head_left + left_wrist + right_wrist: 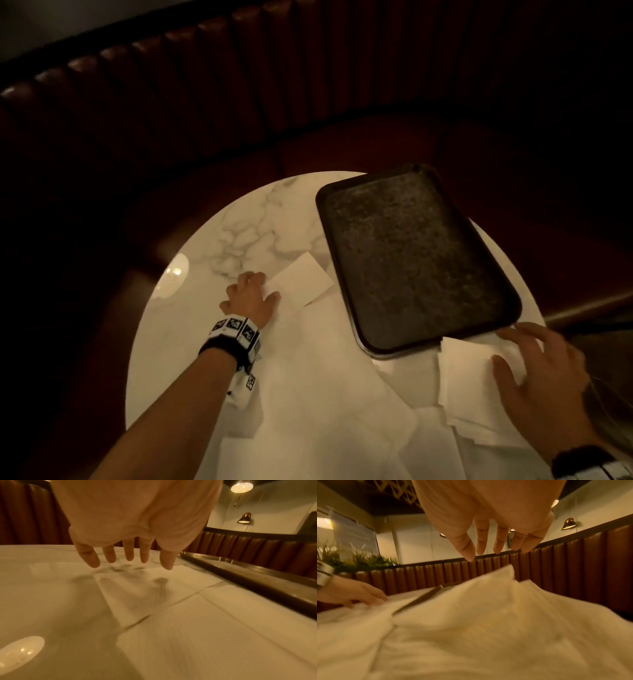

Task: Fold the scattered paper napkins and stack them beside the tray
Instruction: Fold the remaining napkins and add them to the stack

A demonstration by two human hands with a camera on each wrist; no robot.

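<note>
A dark rectangular tray point(411, 253) lies on the round marble table point(191, 301). A folded white napkin point(301, 283) sits just left of the tray, and my left hand point(251, 296) hovers at its left corner with fingers spread and relaxed; the left wrist view shows the fingertips point(129, 557) above the folded napkin point(145, 588). Several unfolded white napkins point(329, 383) overlap across the near half of the table. My right hand point(537, 370) is spread open over a rumpled napkin point(472, 383) below the tray's near corner, whose raised edge point(503, 574) stands beneath the fingers point(482, 543).
A curved, dark red padded booth point(308, 113) wraps round the table's far side. A lamp's reflection point(176, 270) glints on the marble at the left. The tray point(257, 577) rim runs along the right of the left hand.
</note>
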